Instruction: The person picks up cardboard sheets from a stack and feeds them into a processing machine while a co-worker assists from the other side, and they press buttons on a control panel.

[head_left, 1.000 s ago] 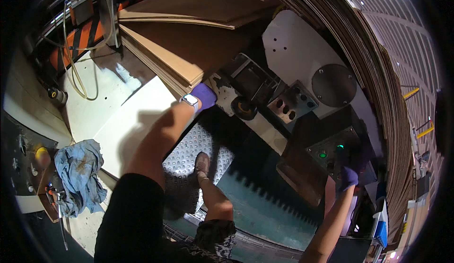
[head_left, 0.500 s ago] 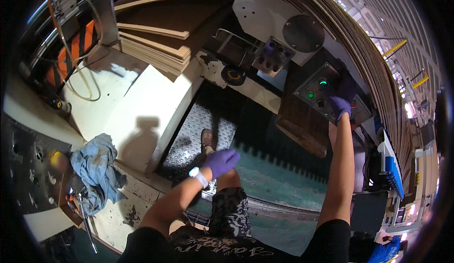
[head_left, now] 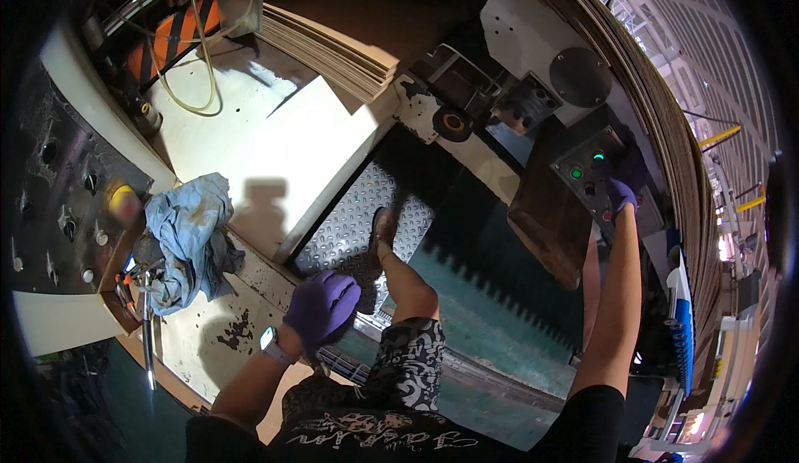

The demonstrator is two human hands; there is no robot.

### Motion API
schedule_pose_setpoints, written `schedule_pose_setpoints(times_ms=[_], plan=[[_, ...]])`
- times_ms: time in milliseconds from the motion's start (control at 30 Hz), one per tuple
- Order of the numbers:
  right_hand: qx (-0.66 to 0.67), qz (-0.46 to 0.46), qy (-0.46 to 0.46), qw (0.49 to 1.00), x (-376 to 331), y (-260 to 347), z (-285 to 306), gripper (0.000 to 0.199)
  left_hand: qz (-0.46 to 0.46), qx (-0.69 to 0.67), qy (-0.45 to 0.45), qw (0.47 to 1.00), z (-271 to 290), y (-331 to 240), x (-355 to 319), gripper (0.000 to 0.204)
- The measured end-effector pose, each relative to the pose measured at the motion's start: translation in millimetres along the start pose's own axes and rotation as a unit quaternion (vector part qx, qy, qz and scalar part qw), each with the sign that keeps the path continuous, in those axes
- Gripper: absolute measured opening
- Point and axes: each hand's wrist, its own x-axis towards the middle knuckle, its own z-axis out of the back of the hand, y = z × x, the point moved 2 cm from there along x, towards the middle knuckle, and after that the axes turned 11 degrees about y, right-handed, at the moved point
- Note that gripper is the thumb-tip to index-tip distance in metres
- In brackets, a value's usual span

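A: Centre of the figure: which item does the right hand (head_left: 620, 192) meet?

B: The control panel (head_left: 593, 176), a small dark box tilted on the machine's right side, with 2 green lights lit on its face. The gloved fingertips rest at its lower right edge, near a red button. Whether a fingertip presses a button cannot be told. The fingers are extended, not wrapped around anything.

A: And the left hand (head_left: 323, 305)?

B: It wears a purple glove and a watch at the wrist. It hangs low in the view, above the edge of the white table (head_left: 275, 146), just beside the person's raised knee. The fingers curl loosely downward and grasp nothing.

A: What lies directly around the hands?

B: Below the panel sits a brown board (head_left: 549, 213), leaning at a slant. Between the 2 arms the person's leg runs forward, with the foot (head_left: 383, 226) set on a metal tread plate (head_left: 349, 230) with a raised pattern. To the right of the plate is a green floor strip with a saw-tooth shadow.

A: Farther out?

B: A crumpled blue rag (head_left: 187, 230) lies on the left end of the table, beside a dark panel of knobs (head_left: 58, 205). A stack of thin cardboard sheets (head_left: 333, 42) rests at the table's far edge. A loop of pale hose (head_left: 196, 55) lies on the table at upper left. A white machine cover (head_left: 541, 47) with a round grey disc stands above the control panel.
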Motion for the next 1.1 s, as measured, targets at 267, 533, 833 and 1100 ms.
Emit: schedule_pose_setpoints(times_ms=[267,533,833,1100], plan=[[-0.011,0.003,-0.027,1.000,-8.1,2.2,0.9,0.068,-0.067,-0.043,0.029,0.996,-17.1,-13.2,74.7,0.017],[-0.030,0.021,-0.076,0.996,-2.6,10.1,3.2,0.070,-0.057,-0.076,-0.042,0.995,16.3,10.9,135.3,0.015],[0.016,0.065,-0.093,0.993,17.9,7.4,9.8,0.080,-0.072,-0.112,-0.237,0.962,55.2,56.3,237.1,0.020],[0.074,0.070,-0.050,0.994,17.5,22.3,17.1,0.080,-0.072,-0.285,-0.186,0.937,20.0,67.8,265.4,0.018]])
